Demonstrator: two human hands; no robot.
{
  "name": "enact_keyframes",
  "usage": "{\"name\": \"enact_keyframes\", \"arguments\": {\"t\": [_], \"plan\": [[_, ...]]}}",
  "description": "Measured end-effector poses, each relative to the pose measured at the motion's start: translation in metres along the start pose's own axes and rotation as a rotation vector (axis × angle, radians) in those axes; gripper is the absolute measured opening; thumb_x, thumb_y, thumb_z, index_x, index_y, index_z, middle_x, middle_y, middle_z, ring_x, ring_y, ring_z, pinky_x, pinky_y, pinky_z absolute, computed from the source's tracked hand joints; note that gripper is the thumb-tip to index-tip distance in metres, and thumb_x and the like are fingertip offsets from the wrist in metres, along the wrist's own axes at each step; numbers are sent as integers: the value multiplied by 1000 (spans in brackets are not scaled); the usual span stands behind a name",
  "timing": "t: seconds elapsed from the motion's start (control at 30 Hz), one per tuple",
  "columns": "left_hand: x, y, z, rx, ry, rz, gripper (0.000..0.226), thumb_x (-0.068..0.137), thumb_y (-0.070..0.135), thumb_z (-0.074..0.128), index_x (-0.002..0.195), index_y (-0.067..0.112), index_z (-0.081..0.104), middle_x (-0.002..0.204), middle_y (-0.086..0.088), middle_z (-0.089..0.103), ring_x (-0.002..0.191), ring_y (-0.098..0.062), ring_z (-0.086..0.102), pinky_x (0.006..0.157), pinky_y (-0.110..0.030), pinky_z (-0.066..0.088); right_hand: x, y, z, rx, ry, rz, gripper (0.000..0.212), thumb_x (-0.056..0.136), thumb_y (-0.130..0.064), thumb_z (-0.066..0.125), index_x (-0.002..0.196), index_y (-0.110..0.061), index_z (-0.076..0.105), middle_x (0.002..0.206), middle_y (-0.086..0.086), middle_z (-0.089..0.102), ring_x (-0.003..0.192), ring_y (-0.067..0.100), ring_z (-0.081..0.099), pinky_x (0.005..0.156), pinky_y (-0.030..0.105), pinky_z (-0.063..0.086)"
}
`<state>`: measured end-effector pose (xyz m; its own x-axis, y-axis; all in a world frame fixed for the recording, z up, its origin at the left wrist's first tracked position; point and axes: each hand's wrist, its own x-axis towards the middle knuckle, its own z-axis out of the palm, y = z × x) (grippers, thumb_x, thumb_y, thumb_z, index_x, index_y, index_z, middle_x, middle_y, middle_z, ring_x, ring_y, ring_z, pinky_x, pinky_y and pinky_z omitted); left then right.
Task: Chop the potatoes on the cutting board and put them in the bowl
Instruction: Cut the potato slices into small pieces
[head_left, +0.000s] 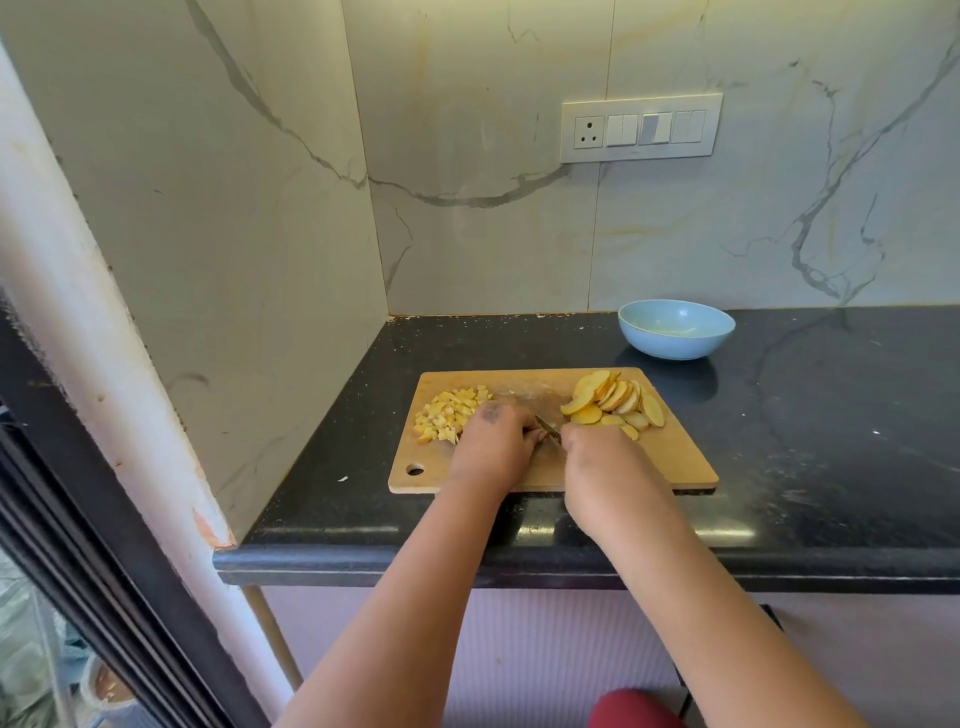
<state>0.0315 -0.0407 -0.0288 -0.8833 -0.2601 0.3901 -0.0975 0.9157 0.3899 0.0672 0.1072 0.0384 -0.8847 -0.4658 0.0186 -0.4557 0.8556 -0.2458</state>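
1. Head view shows a wooden board (675, 457) on a dark counter (831, 441), with both hands at its near middle.
2. Left hand (493, 441) has its fingers curled down on the board just left of the knife (548, 427); whatever it pins there is hidden, so I cannot tell what it holds.
3. Right hand (592, 452) is closed around the knife handle, the blade showing between the two hands, which sit close together.
4. Diced potato (449, 413) lies in a heap at the far left of the board; slices (615, 400) are fanned at the far right, not yet diced.
5. Bowl (676, 328) stands on the counter beyond the board's far right corner, apart from it, and looks empty.
6. Judgement: the chopping step is in hand, roughly midway, with nothing yet moved to the bowl.
7. Next move likely calls for pulling a few slices from the right under the left hand, fingertips tucked clear of the blade, then cutting them across.
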Motion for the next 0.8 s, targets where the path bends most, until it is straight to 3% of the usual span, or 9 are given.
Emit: {"name": "enact_keyframes", "arguments": {"t": [0.1, 0.23, 0.33, 0.4, 0.5, 0.57, 0.63, 0.73, 0.8], "plan": [[-3, 0, 0, -17, 14, -43, 22, 96, 32, 58, 92, 14, 69, 92, -3, 67, 94, -22, 56, 78, -31, 46, -6, 6, -24, -12, -46, 23, 28, 87, 3, 56, 112, -10, 59, 93, 6, 59, 82, 21, 58, 72, 29, 49], [-9, -2, -6, -61, -4, -41, 31, 97, 35, 58, 90, 8, 71, 87, -5, 68, 83, -21, 60, 75, -31, 45, -15, 38, -40, 14, -53, 11, 23, 93, -8, 55, 109, -23, 61, 109, 2, 61, 92, 18, 59, 72, 25, 46], [-13, -6, -6, -127, -8, -47, 23, 95, 30, 61, 100, 10, 73, 96, -2, 71, 92, -18, 62, 86, -33, 49, -14, 55, -22, 283, 170, -6, 14, 96, -19, 54, 102, -29, 60, 85, -6, 56, 67, 11, 53, 51, 23, 34], [-14, -6, -4, -133, 8, -63, 20, 95, 26, 61, 103, 12, 73, 99, -1, 72, 97, -19, 62, 94, -34, 47, -13, 58, -2, 346, 303, -42, 13, 96, -18, 54, 102, -26, 62, 71, -11, 50, 58, 6, 46, 45, 16, 28], [-14, -4, -1, -105, 32, -77, 19, 95, 25, 60, 104, 15, 74, 100, 0, 73, 102, -22, 59, 106, -35, 35, -14, 51, 23, 369, 294, -95, 18, 96, -15, 55, 106, -27, 63, 76, -15, 52, 60, 0, 45, 47, 10, 34], [-14, -4, -1, -87, 37, -97, 20, 96, 28, 60, 106, 17, 73, 101, 1, 73, 109, -24, 54, 104, -35, 36, -14, 45, 33, 350, 253, -82, 20, 95, -12, 53, 106, -28, 61, 88, -7, 62, 69, 8, 53, 53, 13, 38], [-15, -5, -2, -51, 49, -110, 22, 96, 32, 60, 109, 21, 73, 104, 3, 72, 114, -23, 47, 95, -33, 41, -12, 38, 38, 284, 239, -53, 26, 94, -7, 49, 106, -27, 59, 87, -1, 62, 71, 15, 55, 57, 28, 47], [-17, -2, -9, 40, 57, -107, 23, 95, 38, 59, 111, 28, 72, 105, 5, 70, 112, -22, 44, 84, -32, 41, -9, 22, 36, 158, 207, -33, 28, 93, -4, 41, 109, -24, 54, 75, -3, 52, 64, 11, 50, 50, 28, 39], [-18, 1, -13, 57, 44, -131, 23, 95, 41, 58, 111, 30, 72, 105, 4, 69, 113, -22, 43, 86, -34, 39, -5, 14, 25, 133, 155, -25, 29, 91, -1, 45, 109, -21, 56, 79, -2, 55, 67, 13, 53, 54, 28, 44]]}}
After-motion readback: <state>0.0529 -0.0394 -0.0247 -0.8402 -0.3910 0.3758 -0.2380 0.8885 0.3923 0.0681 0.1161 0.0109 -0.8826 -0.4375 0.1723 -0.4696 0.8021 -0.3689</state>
